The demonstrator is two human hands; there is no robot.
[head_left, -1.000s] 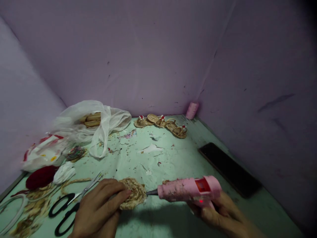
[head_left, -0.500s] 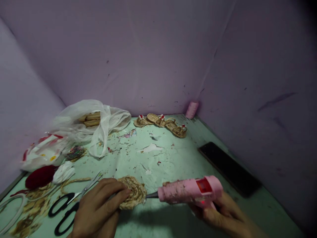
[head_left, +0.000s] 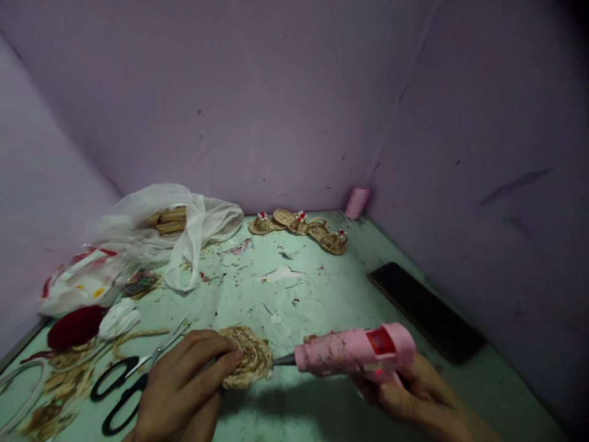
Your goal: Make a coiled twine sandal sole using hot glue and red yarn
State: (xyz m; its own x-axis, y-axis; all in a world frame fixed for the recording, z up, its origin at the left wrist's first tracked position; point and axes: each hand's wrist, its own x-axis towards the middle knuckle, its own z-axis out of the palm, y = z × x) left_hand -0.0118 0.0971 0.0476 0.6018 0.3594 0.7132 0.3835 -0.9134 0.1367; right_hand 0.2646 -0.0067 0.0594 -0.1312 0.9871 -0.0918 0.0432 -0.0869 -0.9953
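Between the fingers and thumb of my left hand (head_left: 186, 383) is a round coil of braided straw (head_left: 251, 359), held just above the green table. My right hand (head_left: 414, 393) grips a pink glue gun (head_left: 352, 353) by its handle, with a red light glowing near the trigger. The dark nozzle points left and meets the right edge of the coil. Black-handled scissors (head_left: 122, 380) lie partly open beside my left hand, partly hidden by it.
Small woven sandals (head_left: 299, 224) lie at the back near a pink thread spool (head_left: 357, 203). A black phone (head_left: 426, 310) is at right. At left are a plastic bag (head_left: 202, 221), red yarn (head_left: 76, 328), white yarn (head_left: 118, 319) and a pale ring (head_left: 39, 393).
The rear of the glue gun has risen very slightly, its nozzle still at the coil's edge. My left hand and the coil have hardly moved.
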